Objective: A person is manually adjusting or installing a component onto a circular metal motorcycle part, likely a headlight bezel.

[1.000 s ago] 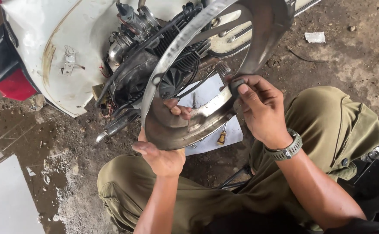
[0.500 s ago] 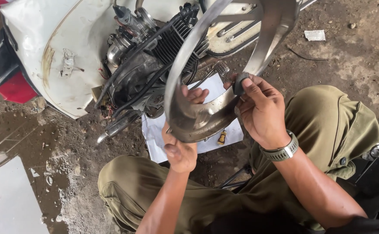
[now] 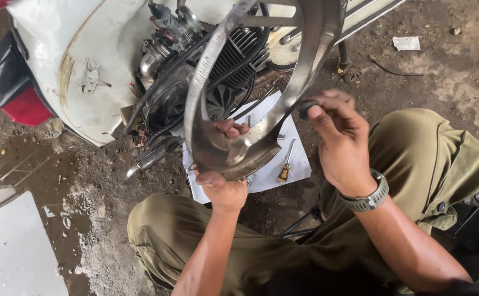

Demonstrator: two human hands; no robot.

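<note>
Below, left hand (image 3: 224,186) under curved metal cover (image 3: 234,148).

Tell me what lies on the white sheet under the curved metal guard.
On the white sheet lies a yellow-handled screwdriver. The curved metal guard and left hand cover the rest of it.

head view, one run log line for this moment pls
left hand: grips lower end of curved metal cover | right hand: pinches small dark part at cover edge | screwdriver: on white sheet
</note>
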